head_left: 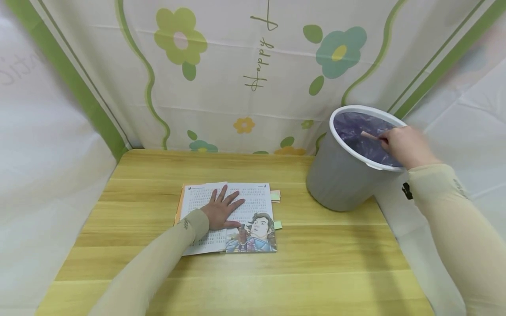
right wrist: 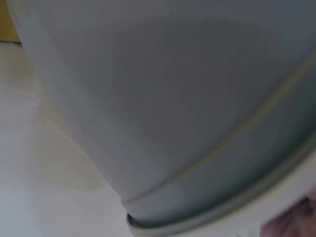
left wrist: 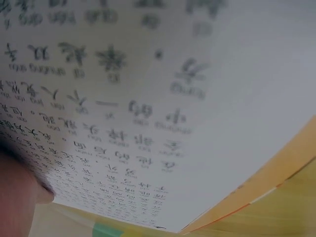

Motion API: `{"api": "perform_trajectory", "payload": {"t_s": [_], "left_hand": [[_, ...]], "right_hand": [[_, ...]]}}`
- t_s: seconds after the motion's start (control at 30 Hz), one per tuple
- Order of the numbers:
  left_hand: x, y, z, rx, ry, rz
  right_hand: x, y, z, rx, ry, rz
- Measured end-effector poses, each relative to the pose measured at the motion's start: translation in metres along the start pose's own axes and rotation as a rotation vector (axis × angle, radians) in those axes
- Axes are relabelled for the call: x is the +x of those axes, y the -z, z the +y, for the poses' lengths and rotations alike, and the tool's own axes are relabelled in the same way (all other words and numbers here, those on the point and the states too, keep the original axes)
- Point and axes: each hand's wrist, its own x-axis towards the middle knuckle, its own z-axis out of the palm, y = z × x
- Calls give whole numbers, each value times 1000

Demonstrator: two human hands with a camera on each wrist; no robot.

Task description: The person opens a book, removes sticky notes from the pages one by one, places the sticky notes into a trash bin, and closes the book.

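An open book (head_left: 247, 197) with printed text and a cartoon figure on its right page lies on the table. My left hand (head_left: 221, 210) rests across its middle with fingers spread. In the left wrist view the printed page (left wrist: 113, 108) fills most of the frame, with a bit of the hand at the left edge. Over the mouth of a grey trash bin (head_left: 344, 171), my right hand (head_left: 407, 145) pinches a thin pinkish strip (head_left: 369, 135). The bin's side (right wrist: 163, 98) takes up the right wrist view, where the strip is hidden.
Green and pink sticky tabs (head_left: 275, 197) stick out from the book's right edge. A purple bag (head_left: 361, 127) lines the bin under its white rim. The bin stands at the back right of the wooden table (head_left: 316, 272). A flowered curtain (head_left: 253, 101) hangs behind.
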Motion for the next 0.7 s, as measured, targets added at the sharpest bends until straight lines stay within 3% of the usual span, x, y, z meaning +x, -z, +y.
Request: {"api": "perform_trajectory", "payload": {"t_s": [0.17,0.43,0.7], "left_hand": [[0,1,2,-19,1,-7],[1,-2,0,-25,0,-6],[2,-4,-2,-32,-8,12]], "right_hand": [[3,-10,3,-19,-12,-19],[6,-20,8,44,-39,-162],[1,-20,9,48,-45,-58]]}}
